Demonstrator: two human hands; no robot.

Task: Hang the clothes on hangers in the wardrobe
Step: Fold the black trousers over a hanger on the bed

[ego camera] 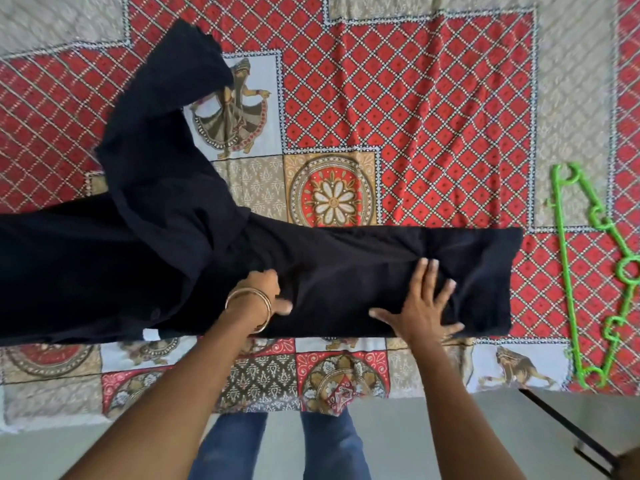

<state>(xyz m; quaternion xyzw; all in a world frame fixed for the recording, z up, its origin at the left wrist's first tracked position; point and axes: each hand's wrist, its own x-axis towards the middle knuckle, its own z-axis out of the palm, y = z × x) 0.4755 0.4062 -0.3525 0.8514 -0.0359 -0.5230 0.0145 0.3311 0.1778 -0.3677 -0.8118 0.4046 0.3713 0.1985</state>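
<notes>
A long black fabric garment was laid crosswise over a patterned red-and-beige printed bedsheet, w/ one sleeve-like part thrown up toward the top left and the body running off the left frame edge. Its squared right end was stopped short of a bright green plastic clothes hanger, which was laid flat near the right edge of the sheet, well apart from the garment. The right hand was pressed flat on the cloth, fingers spread and straight, nothing clamped. The left hand, w/ gold bangles at the wrist, was set on the garment's middle; fingers were partly hidden in the dark folds, so grip vs. plain press couldn't be told. The garment's near edge was lined up approx. along the sheet's near border panels. Bare sheet was left between garment end and hanger, and above the garment. Blue-jeaned legs and grey floor were seen below the bed edge.
</notes>
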